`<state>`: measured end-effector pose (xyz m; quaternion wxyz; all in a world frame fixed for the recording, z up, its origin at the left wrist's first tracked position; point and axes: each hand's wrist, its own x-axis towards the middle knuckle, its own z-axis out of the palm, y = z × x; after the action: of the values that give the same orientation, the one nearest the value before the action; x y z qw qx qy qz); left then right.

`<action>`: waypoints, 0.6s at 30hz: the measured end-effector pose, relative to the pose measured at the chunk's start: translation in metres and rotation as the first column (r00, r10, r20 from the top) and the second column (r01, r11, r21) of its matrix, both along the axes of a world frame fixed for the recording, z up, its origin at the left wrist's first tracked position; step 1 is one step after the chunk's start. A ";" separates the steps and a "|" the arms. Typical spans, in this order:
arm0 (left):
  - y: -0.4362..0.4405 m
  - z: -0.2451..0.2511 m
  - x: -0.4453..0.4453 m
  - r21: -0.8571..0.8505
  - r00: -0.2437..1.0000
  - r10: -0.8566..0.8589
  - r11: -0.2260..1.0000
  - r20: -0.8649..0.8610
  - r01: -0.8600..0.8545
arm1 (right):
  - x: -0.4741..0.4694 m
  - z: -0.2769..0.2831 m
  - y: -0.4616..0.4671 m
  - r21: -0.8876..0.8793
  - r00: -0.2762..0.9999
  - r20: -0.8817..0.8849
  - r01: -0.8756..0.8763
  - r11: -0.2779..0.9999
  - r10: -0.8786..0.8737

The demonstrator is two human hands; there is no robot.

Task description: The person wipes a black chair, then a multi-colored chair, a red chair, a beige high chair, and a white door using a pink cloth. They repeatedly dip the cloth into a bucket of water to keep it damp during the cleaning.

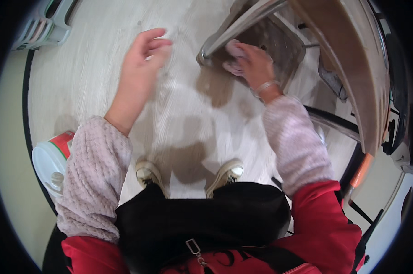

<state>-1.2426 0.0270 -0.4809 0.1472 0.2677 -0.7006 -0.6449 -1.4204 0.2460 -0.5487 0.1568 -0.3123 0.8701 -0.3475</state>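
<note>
My right hand [256, 65] is closed on a crumpled pink cloth [234, 68], which lies against the dark flat panel [285, 44] of a piece of furniture with a metal tube frame [240, 27]. That panel seems to be a stool or chair seat, though its full shape is cut off. To the left, my left hand [146, 56] is raised over the pale wood-look floor [179, 92], its fingers curled apart with nothing seen between them. The left hand is slightly blurred by motion.
A curved brown tabletop edge [350, 68] rises at the right, near an orange handle [360, 171]. At the left stands a white-lidded tub [49, 164]; a pale plastic rack [45, 30] is at the upper left. A shoe or bottle-like grey object [332, 80] lies beyond the panel.
</note>
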 end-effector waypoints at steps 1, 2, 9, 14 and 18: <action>0.013 -0.006 -0.012 -0.104 0.993 -0.053 0.994 -0.102 0.043 | 0.005 -0.026 -0.020 0.325 0.971 -0.135 -0.146 0.934 0.199; 0.025 -0.008 -0.027 -0.227 0.966 -0.126 0.971 -0.224 0.074 | 0.008 -0.051 -0.036 0.614 0.907 -0.217 -0.160 0.773 0.361; 0.075 -0.001 -0.100 -0.346 0.958 -0.229 0.925 -0.173 0.158 | 0.022 -0.122 0.103 0.341 0.894 -0.447 0.145 0.929 0.025; 0.096 -0.007 -0.096 -0.345 0.944 -0.290 0.912 -0.156 0.223 | 0.008 -0.129 0.156 0.365 0.734 -0.622 0.580 0.728 -0.273; 0.110 -0.012 -0.091 -0.399 0.956 -0.245 0.902 -0.163 0.164 | 0.014 -0.146 0.084 0.468 0.866 -0.499 0.303 0.830 -0.035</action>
<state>-1.3341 0.1371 -0.4924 0.2002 0.0892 -0.8174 -0.5328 -1.4063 0.3299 -0.6946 -0.0110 -0.2502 0.9679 -0.0194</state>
